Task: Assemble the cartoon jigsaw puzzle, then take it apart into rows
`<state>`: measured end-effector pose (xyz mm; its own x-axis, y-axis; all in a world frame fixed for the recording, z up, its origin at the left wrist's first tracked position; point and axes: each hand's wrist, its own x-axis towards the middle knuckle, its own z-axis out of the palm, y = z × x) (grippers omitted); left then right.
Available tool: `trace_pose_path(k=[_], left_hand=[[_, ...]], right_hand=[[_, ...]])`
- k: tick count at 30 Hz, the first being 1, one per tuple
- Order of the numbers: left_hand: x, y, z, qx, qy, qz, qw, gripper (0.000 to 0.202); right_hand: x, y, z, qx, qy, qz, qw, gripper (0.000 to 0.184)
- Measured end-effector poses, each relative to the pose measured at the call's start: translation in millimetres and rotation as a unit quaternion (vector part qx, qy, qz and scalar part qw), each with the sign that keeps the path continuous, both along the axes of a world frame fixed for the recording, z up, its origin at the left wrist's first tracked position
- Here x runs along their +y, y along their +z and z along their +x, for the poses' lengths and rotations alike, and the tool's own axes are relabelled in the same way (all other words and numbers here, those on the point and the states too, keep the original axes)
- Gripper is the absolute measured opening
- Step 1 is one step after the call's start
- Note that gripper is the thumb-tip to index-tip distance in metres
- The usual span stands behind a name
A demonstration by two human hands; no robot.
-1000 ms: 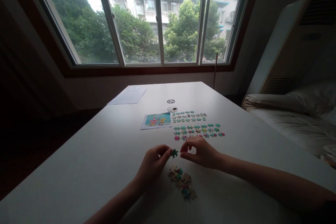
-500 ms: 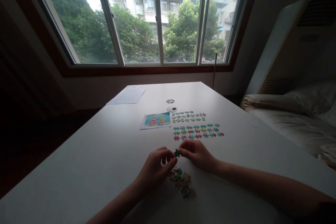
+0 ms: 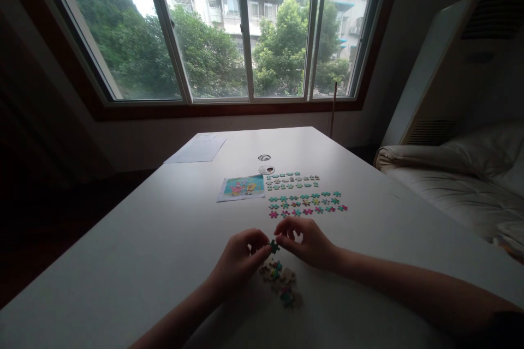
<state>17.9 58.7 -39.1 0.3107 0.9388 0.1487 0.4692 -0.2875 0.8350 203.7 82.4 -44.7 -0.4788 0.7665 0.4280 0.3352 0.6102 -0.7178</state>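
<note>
A dark green jigsaw puzzle piece (image 3: 274,246) is pinched between the thumb and fingers of my left hand (image 3: 241,253), just above the table. Close by on its right is my right hand (image 3: 307,242), its thumb and curved forefinger slightly apart; whether a fingertip still touches the piece is hard to see. Below both hands lies a loose heap of puzzle pieces (image 3: 287,278), some showing colours and others plain tan backs. Beyond my right hand, puzzle pieces (image 3: 306,203) lie spread out in several rows.
A colourful cartoon picture sheet (image 3: 241,188) lies left of the rows. Two round cut-outs (image 3: 266,169) sit behind it on the white table (image 3: 164,240). White papers (image 3: 196,150) rest at the far left corner. A padded seat (image 3: 450,174) stands beyond the right edge.
The puzzle piece has lowered slightly, and my left hand now grips it. My right finger and thumb have loosened from its edge. The view has shifted a little.
</note>
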Motion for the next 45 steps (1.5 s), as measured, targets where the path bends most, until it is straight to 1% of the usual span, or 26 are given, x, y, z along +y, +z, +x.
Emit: trace_pose_path(k=[4, 6, 8, 14, 19, 23, 26, 30, 32, 34, 39, 45], left_hand=[[6.6, -2.8, -3.3, -0.098, 0.039, -0.068, 0.992, 0.024], [8.0, -3.3, -3.6, -0.13, 0.052, -0.092, 0.986, 0.026], [8.0, -3.5, -3.1, -0.147, 0.054, -0.105, 0.982, 0.027], [8.2, -4.6, -1.5, -0.153, 0.02, -0.112, 0.982, 0.026], [9.8, -7.9, -1.0, -0.136, 0.015, -0.103, 0.985, 0.027], [10.2, -7.4, -2.0, -0.112, 0.003, -0.102, 0.989, 0.027], [9.1, -2.1, -5.2, -0.065, -0.017, -0.089, 0.994, 0.025], [5.4, 4.7, -10.7, 0.058, -0.045, -0.019, 0.997, 0.021], [3.0, 4.4, -12.8, 0.106, -0.068, 0.003, 0.992, 0.019], [1.1, 1.3, -14.2, 0.135, -0.09, 0.007, 0.987, 0.02], [0.6, -8.2, -15.2, 0.167, -0.103, 0.019, 0.98, 0.023], [3.5, -10.1, -14.1, 0.172, -0.112, 0.023, 0.978, 0.017]], right_hand=[[2.7, -0.8, 3.0, -0.002, -0.024, 0.057, 0.998, 0.011], [3.3, -1.1, 4.3, -0.011, -0.025, 0.077, 0.997, 0.012], [3.6, -1.6, 5.1, -0.019, -0.028, 0.092, 0.995, 0.013], [4.0, -3.4, 6.0, -0.031, -0.037, 0.134, 0.99, 0.012], [3.9, -3.6, 7.2, -0.048, -0.034, 0.154, 0.986, 0.011], [3.7, -2.9, 7.2, -0.057, -0.025, 0.172, 0.983, 0.01], [8.5, -0.4, 10.5, -0.06, -0.033, 0.192, 0.979, 0.01], [27.7, 2.5, 25.3, -0.038, -0.097, 0.197, 0.975, 0.013], [41.0, 1.2, 35.9, -0.028, -0.126, 0.197, 0.972, 0.014], [53.8, -2.0, 46.3, -0.018, -0.152, 0.197, 0.969, 0.016], [73.1, -8.6, 62.7, 0.0, -0.188, 0.183, 0.965, 0.017], [76.7, -7.7, 68.5, 0.009, -0.21, 0.17, 0.963, 0.02]])
